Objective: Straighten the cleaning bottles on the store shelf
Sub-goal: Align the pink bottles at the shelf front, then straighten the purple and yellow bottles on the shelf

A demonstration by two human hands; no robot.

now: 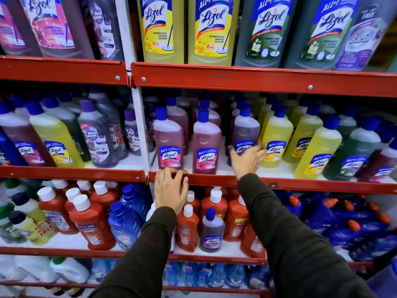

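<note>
On the middle shelf stand two pink Lizol bottles with blue caps, one at the left [168, 138] and one beside it [206, 145], both upright. To their right is a purple Lizol bottle [245, 130], and my right hand [247, 160] wraps around its lower half. My left hand [170, 190] rests with spread fingers on the red shelf lip [214, 179], just below the left pink bottle, holding nothing. Yellow Lizol bottles [276, 140] lean in a row to the right of the purple one.
Large Lizol and Bactin bottles fill the top shelf [236, 78]. Orange Bactin bottles [92, 222] and blue bottles [343, 220] crowd the shelf below my hands. A white upright post [140, 125] divides the shelf bays. More bottles stand left of it.
</note>
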